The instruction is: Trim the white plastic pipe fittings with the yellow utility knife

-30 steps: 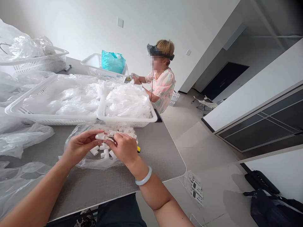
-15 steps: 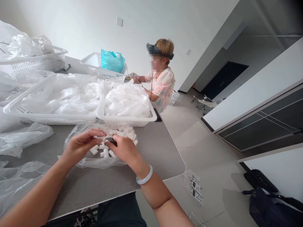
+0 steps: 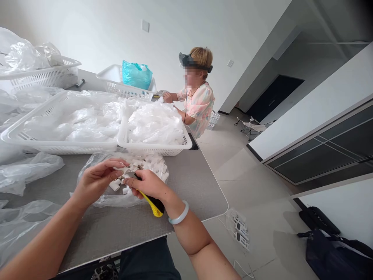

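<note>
My right hand (image 3: 147,182) is closed around a yellow-and-black utility knife (image 3: 155,209). Its handle sticks out below my palm, and its blade end points toward my other hand. My left hand (image 3: 97,179) pinches a small white plastic pipe fitting (image 3: 119,168), partly covered by the fingers. Both hands are close together above a clear plastic bag (image 3: 116,201) spread on the table. White pipe fittings (image 3: 115,185), some tee-shaped, lie heaped on that bag.
Behind the bag stand a wide white basket (image 3: 58,147) and a smaller one (image 3: 163,149), both full of plastic-wrapped pieces. A blue bag (image 3: 136,74) sits in a farther basket. Another person (image 3: 199,101) works at the far table edge. Loose plastic bags (image 3: 32,171) cover the left side.
My right hand has turned, so the knife's yellow handle now shows below the palm. My left hand keeps its pinch at nearly the same place.
</note>
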The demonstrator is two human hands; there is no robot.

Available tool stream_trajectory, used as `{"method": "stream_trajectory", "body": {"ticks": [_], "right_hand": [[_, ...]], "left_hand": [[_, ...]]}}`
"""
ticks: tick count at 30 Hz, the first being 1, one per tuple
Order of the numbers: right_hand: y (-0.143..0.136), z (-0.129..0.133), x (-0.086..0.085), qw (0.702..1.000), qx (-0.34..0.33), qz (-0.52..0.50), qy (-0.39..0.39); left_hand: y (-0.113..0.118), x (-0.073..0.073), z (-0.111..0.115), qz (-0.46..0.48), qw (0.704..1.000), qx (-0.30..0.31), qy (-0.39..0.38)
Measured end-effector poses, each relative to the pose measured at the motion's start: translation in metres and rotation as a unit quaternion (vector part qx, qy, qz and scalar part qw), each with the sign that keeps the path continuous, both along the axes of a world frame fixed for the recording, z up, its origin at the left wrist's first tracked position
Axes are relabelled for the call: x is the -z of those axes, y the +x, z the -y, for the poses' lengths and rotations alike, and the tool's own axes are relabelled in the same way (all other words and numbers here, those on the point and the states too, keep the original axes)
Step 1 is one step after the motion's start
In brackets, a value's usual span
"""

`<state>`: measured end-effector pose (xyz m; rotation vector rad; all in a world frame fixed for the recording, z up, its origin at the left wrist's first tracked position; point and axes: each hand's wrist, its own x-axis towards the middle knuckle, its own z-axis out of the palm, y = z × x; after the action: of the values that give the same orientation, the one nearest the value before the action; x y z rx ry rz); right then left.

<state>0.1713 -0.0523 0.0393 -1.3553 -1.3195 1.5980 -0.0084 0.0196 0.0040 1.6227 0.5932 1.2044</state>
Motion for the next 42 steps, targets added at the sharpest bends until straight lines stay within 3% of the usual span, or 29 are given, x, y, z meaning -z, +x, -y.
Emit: {"method": "stream_trajectory", "body": {"ticks": [6, 16, 28, 35, 39, 42], "right_hand": [[-0.005, -0.002, 0.008, 0.99, -0.021, -0.133, -0.048], [-0.013, -0.003, 0.004, 0.966, -0.053, -0.234, -0.098], [-0.015, -0.005, 0.009, 0.93, -0.086, -0.311, -0.176], [-0.016, -0.006, -0.001, 0.894, -0.07, -0.356, -0.261], [-0.016, -0.007, -0.001, 0.887, -0.066, -0.386, -0.246], [-0.009, -0.006, -0.002, 0.905, -0.073, -0.372, -0.193]], "left_hand": [[-0.003, 0.002, 0.0, 0.003, 1.0, -0.014, -0.026], [0.001, -0.004, 0.003, 0.003, 0.998, -0.01, -0.069], [0.002, -0.003, 0.003, -0.028, 0.999, -0.032, -0.033], [0.005, -0.001, 0.0, -0.011, 0.999, -0.033, 0.006], [0.006, 0.0, 0.0, 0.014, 0.999, -0.035, -0.034], [0.006, -0.001, 0.002, 0.052, 0.991, -0.001, -0.12]]}}
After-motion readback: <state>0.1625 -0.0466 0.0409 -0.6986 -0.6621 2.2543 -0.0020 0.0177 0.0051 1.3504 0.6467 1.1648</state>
